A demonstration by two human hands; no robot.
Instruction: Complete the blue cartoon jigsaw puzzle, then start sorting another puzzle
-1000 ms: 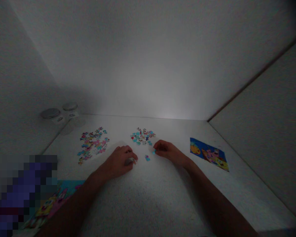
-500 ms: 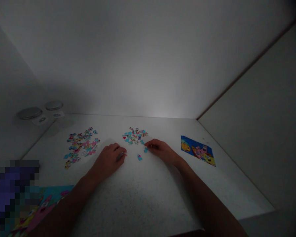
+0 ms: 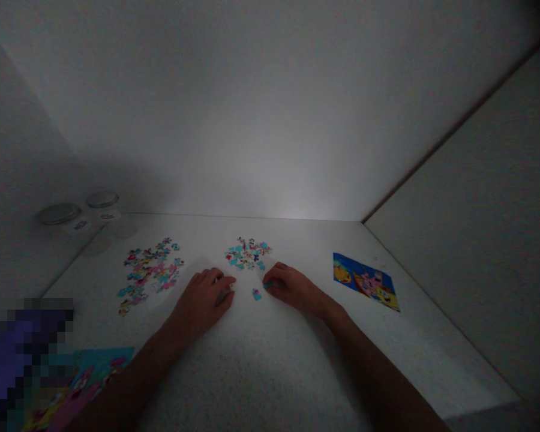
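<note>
Pinched in my right hand is a small blue puzzle piece, partly covered by the fingertips and low over the table. Just left of it lies a blue-and-pink puzzle piece. My left hand rests on the table on the other side, thumb and forefinger apart, with no piece visible between them. Behind both hands is a small pile of loose puzzle pieces, mostly blue and white. A larger spread of colourful puzzle pieces lies left of my left hand.
A cartoon picture card lies at the right. Two jars with metal lids stand at the back left. Another cartoon picture sheet lies at the front left, partly under my left forearm. White walls close the back and sides.
My right hand has drawn slightly nearer to me, and the blue piece has moved from the table into its fingertips. My left thumb and forefinger are a little further apart.
</note>
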